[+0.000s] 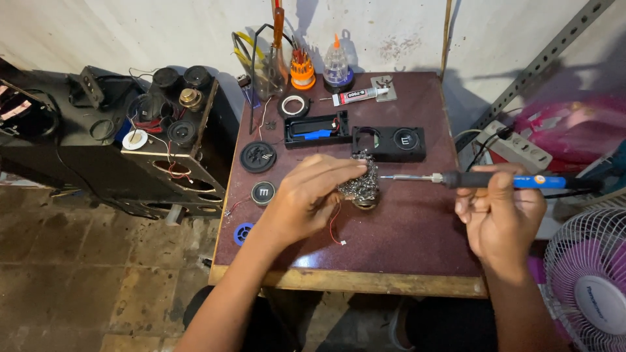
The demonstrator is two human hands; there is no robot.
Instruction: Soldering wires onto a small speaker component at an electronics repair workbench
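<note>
I am at the tip-cleaning step — my left hand [306, 199] steadies the wire wool [360, 184], fingers closed on it. My right hand [499, 212] grips the soldering iron [482, 180] tight, its tip just beside the wool — next I judge it needs a gentle push in.

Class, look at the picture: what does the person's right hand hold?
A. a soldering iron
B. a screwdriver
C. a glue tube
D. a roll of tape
A: the right hand grips the blue and black handle of a soldering iron, whose metal tip points at the wire wool under the left hand.
</note>
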